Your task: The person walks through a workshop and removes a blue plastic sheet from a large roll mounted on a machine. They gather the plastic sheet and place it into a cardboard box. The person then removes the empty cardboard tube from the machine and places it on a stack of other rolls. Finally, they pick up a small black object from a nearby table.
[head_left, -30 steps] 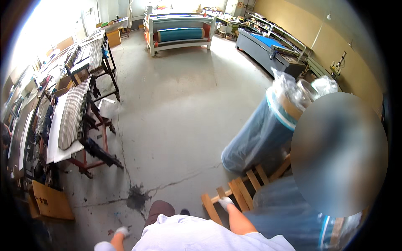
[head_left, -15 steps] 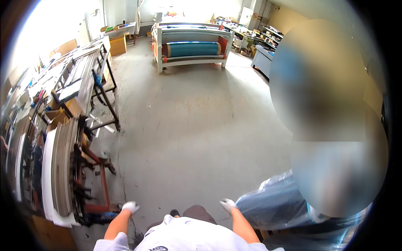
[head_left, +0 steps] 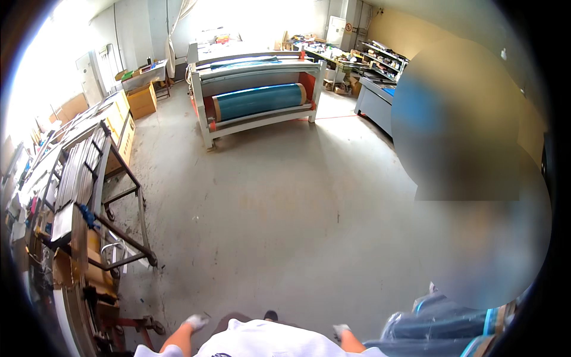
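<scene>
My left hand [head_left: 195, 322], in a white glove, hangs low beside my body over the floor. It looks empty, with its fingers loosely apart, though small and slightly blurred. On the other side my right hand [head_left: 341, 331], also in a white glove, hangs with nothing seen in it, fingers loosely apart. Right of it lie plastic-wrapped dark rolls [head_left: 440, 326] with light blue bands; a gap separates them from the hand. Ahead stands a pale frame machine [head_left: 250, 74] carrying a wide blue-green roll [head_left: 259, 102].
Along the left run dark metal rack carts [head_left: 128, 193] with long strips and boards. A cardboard box [head_left: 141, 101] stands behind them. At the far right are a grey cabinet [head_left: 375, 101] and a cluttered workbench [head_left: 324, 50]. A blurred patch hides the right side. Grey floor [head_left: 267, 208] lies ahead.
I have moved forward: the machine looms larger, and the racks and wrapped rolls have slid lower in view. The view has turned slightly. Both hands stay low at my sides.
</scene>
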Available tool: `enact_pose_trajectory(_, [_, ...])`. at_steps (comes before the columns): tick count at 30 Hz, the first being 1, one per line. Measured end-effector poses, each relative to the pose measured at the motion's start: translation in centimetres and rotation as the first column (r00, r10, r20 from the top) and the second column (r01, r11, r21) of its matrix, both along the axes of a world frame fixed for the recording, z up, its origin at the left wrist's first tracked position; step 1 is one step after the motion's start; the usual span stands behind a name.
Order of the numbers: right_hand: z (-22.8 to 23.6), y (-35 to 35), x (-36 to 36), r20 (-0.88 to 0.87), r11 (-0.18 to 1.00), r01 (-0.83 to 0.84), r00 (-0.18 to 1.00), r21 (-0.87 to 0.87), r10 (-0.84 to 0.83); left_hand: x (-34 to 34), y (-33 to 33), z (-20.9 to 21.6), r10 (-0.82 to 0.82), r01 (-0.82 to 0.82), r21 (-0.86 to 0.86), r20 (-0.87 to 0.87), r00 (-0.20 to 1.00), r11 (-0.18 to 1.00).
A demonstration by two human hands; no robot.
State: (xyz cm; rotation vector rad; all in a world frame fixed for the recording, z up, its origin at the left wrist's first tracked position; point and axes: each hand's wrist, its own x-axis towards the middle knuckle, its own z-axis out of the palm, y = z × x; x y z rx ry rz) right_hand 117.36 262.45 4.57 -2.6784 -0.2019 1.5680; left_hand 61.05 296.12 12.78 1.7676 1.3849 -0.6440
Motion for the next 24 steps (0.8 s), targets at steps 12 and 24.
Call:
enact_pose_trajectory(12, [8.1,69.3,13.6,0.255,0.590,-0.327,0.945,0.738,0.205,3.8,31.3,-5.6,0.489,-0.509,-0.061,-0.204,0.848,0.858])
enact_pose_trajectory(24, [4.1,78.3,30.3,-0.025,0.904,0.415,0.908,-0.104,-0.419,53.1,106.5,8.2,0.062,-0.433,0.344,0.720,0.691,0.833])
